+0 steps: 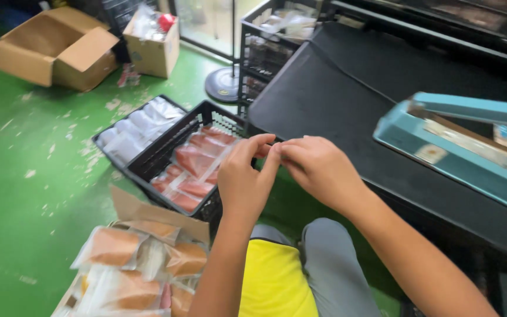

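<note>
A black crate (165, 154) on the green floor (30, 199) held flat clear packets of something red. Just behind it a second crate (108, 136) held pale, clear packets. Near your left knee, an open carton (148, 212) was stacked with bagged brown cakes. Farther off stood an empty cardboard box (54, 50) and a smaller box (155, 44) stuffed with plastic.

You held both hands together, above the near edge of the black crate and just left of the black table (335, 100). Your left hand (244, 176) was curled, thumb and fingertips pinched shut on the top edge of a clear bag (217, 164). Your right hand (318, 170) met it fingertip to fingertip, pinching the same edge. The bag hung down from your fingers, thin and see-through, hard to make out against the red packets. A teal sealer (459, 147) sat on the table, well right of your hands.
</note>
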